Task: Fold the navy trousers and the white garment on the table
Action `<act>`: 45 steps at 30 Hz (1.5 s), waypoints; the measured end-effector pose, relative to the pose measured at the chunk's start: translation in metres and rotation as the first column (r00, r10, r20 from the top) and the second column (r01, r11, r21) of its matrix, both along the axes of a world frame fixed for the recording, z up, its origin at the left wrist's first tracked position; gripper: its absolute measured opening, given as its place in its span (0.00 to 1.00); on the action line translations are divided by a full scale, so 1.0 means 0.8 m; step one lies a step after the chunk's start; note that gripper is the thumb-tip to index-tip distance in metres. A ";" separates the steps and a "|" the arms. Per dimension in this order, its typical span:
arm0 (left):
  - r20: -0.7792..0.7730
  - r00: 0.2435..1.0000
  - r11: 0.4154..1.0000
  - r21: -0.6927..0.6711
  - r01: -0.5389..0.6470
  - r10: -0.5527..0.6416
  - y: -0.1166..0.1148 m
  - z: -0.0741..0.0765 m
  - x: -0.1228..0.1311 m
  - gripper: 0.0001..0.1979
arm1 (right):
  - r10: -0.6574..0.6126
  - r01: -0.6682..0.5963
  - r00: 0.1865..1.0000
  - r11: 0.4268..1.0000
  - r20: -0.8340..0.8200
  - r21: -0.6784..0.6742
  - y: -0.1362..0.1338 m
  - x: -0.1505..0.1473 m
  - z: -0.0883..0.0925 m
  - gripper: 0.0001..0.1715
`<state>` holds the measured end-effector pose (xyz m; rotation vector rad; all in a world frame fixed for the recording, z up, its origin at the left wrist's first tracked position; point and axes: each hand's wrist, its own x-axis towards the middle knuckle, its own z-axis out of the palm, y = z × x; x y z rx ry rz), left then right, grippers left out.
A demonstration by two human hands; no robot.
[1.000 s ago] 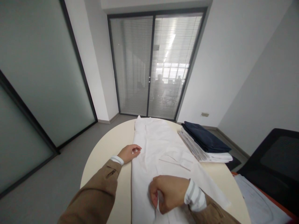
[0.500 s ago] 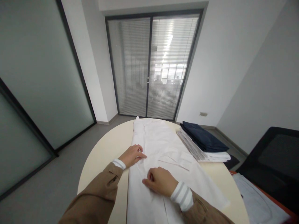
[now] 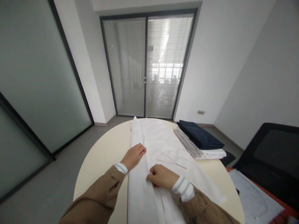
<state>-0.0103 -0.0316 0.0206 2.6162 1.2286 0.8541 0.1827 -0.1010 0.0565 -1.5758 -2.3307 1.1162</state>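
A long white garment (image 3: 143, 199) lies lengthwise over the round table, its left part folded over in a narrow strip. Stitched seams like a pocket show to the right of that fold. My left hand (image 3: 133, 156) pinches the strip's edge about halfway along, its fingers pressed together. Nearer to me and further right, my right hand (image 3: 163, 176) is curled closed on the same edge. The cloth at its fingertips is partly hidden by the hand.
A cream round table (image 3: 105, 149) carries the garment. On its right stand folded white cloths (image 3: 198, 153) with a dark navy folded cloth (image 3: 199, 134) on top. A black mesh chair (image 3: 271, 158) and a pale cloth (image 3: 254, 199) are at the right. Glass doors (image 3: 146, 68) stand behind.
My left hand has gone from a loose, extended finger to a closed pinch on the cloth. The garment's left edge is now lifted and folded further right. The view has shifted slightly.
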 end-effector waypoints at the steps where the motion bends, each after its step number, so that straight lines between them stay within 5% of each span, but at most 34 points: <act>1: -0.001 1.000 1.000 -0.001 -0.012 0.012 -0.001 -0.002 0.006 0.09 | 0.000 0.000 1.000 1.000 0.012 -0.005 0.001 0.004 0.004 0.15; 8: -0.060 0.993 0.992 -0.078 0.098 -0.103 -0.007 -0.018 0.016 0.12 | 0.018 -0.013 0.983 1.000 0.182 -0.025 0.000 0.011 0.015 0.17; 13: -0.117 0.977 0.983 -0.066 0.174 -0.180 -0.009 -0.009 0.009 0.08 | 0.082 -0.075 0.996 0.986 0.044 -0.150 0.007 0.019 0.005 0.17; 22: -0.104 0.992 0.993 -0.100 0.060 -0.071 -0.013 -0.013 0.025 0.08 | 0.096 -0.120 0.990 0.960 -0.103 -0.252 0.024 0.041 -0.010 0.11; 29: -0.345 0.939 0.972 -0.217 -0.087 0.007 -0.023 -0.025 0.026 0.34 | 0.121 -0.119 0.993 0.975 0.000 -0.188 0.019 0.043 -0.005 0.09; 33: -0.396 0.918 0.960 -0.254 -0.117 0.008 -0.021 -0.024 0.025 0.39 | 0.141 -0.148 0.989 0.965 -0.048 -0.218 0.019 0.041 -0.012 0.08; 39: -0.418 0.908 0.927 -0.351 -0.132 -0.029 -0.008 -0.021 0.004 0.44 | 0.187 -0.207 0.975 0.961 -0.118 -0.184 0.016 0.037 -0.016 0.23; 42: -0.431 0.902 0.926 -0.342 -0.160 -0.003 -0.010 -0.018 0.005 0.45 | 0.038 -0.042 0.998 0.996 0.046 0.080 0.028 0.054 -0.005 0.13; 45: -0.434 0.900 0.936 -0.295 -0.195 0.051 -0.018 -0.018 0.014 0.48 | -0.361 0.265 0.907 0.889 0.216 0.375 0.049 0.089 0.002 0.11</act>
